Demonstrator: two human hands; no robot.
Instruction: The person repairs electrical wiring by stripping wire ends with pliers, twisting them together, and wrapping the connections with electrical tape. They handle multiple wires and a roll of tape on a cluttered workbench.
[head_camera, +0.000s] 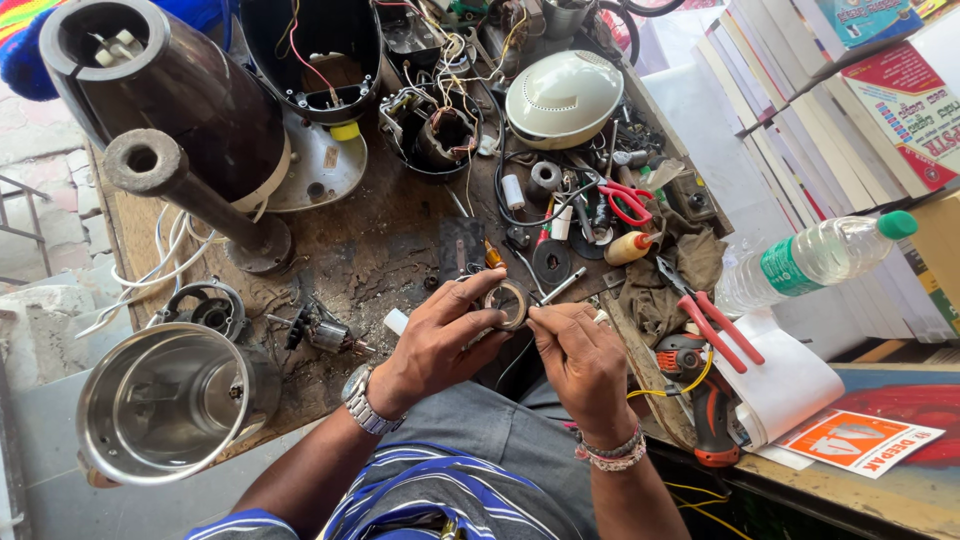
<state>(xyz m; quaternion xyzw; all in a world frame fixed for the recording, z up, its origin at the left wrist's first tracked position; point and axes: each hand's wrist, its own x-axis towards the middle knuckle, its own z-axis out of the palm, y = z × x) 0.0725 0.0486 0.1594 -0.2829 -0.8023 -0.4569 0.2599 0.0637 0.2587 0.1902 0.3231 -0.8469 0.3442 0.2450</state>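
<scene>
At centre frame, left hand (440, 335) grips a tape roll (507, 303) steady while right hand (580, 360) fingers pinch its loose end closed, above the cluttered counter (380, 250).

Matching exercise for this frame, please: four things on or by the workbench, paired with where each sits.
1 roll of tape
2 steel jar
3 water bottle
4 white dome cover

A far end of the bench
B between both hands
C near left edge
D lying at the right, by the books

Pairs: 1-B, 2-C, 3-D, 4-A
</scene>
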